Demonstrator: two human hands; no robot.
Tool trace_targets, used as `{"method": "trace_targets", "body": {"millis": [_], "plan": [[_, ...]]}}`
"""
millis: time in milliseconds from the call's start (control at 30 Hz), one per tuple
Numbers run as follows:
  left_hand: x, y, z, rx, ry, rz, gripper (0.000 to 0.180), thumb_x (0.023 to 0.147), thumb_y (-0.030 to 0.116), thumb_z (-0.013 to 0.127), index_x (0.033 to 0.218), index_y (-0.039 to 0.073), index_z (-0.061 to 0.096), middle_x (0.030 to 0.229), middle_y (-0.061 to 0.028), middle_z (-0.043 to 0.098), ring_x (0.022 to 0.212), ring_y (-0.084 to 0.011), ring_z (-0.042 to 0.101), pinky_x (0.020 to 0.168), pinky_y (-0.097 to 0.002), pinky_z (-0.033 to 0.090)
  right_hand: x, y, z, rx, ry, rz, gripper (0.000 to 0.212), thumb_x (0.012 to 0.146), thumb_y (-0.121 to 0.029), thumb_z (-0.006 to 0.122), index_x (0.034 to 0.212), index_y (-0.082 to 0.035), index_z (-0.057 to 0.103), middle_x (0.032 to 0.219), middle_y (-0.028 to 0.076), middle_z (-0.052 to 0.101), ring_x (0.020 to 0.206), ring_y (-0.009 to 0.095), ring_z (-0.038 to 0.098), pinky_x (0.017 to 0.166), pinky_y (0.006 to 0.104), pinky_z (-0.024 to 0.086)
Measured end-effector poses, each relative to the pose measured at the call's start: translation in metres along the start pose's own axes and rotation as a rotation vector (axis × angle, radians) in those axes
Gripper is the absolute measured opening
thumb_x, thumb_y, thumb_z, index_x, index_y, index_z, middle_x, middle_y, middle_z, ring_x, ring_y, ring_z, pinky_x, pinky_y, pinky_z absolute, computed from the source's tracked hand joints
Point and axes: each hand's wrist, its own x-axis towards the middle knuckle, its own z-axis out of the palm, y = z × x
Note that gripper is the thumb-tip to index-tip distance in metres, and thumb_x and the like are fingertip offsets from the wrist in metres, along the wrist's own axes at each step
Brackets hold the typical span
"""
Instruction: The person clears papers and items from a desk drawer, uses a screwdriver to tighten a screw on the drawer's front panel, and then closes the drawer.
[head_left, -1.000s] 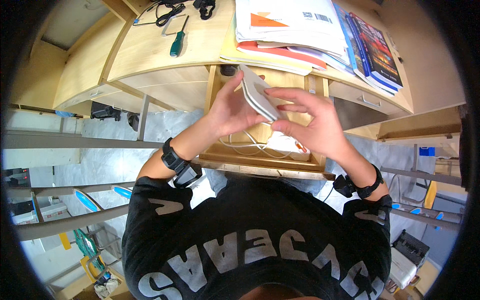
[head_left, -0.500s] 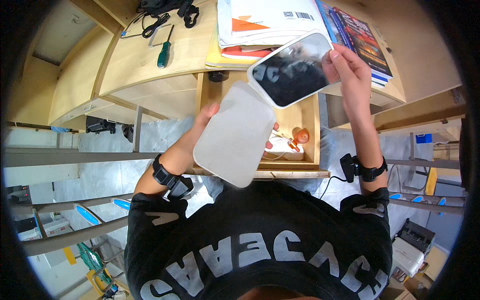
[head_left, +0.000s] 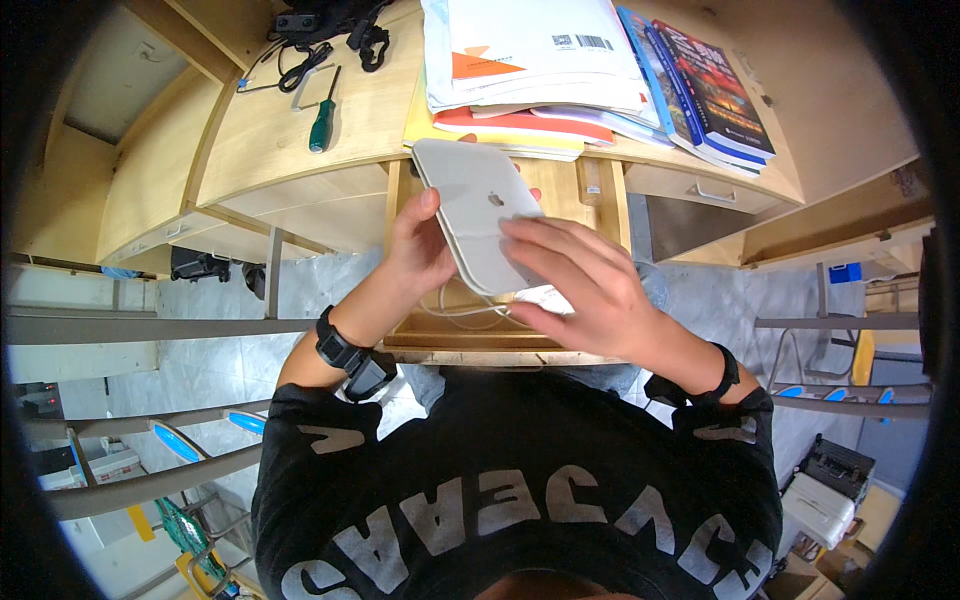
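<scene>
Head view, upper center: our left hand pinches a white round-cornered case by its edges above the open drawer; our right hand, fingers slightly spread, touches its face. A slackened left pinch could drop it.

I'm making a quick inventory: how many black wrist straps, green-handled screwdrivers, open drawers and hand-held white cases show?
Black wrist straps: 2
Green-handled screwdriver: 1
Open drawer: 1
White rounded case, in the left hand, right hand touching it: 1
Total: 5
</scene>
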Motion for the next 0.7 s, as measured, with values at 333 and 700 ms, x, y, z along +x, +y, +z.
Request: {"method": "trace_targets", "body": {"millis": [333,700], "plan": [[-0.003,0.03,0.005,0.062,-0.371,0.005,0.102,0.076,0.036,0.077,0.153,0.019,0.011,0.145,-0.0213,0.037,0.128,-0.0386,0.046,0.107,-0.0509,0.04,0.103,0.045,-0.068,-0.636,0.371,-0.52,0.021,0.08,-0.003,0.063,0.1,0.0,0.068,0.095,0.015,0.071,0.081,0.026,0.071,0.069,0.034,0.06],[-0.043,0.056,-0.014,0.43,-0.495,-0.113,0.051,0.088,0.015,0.064,0.133,-0.002,0.046,0.121,-0.0177,0.059,0.116,-0.0277,0.056,0.103,-0.0408,0.042,0.123,0.13,-0.064,-0.605,-0.165,-0.029,0.033,0.081,-0.023,0.07,0.104,0.001,0.069,0.109,0.016,0.068,0.104,0.031,0.064,0.089,0.038,0.05]]}}
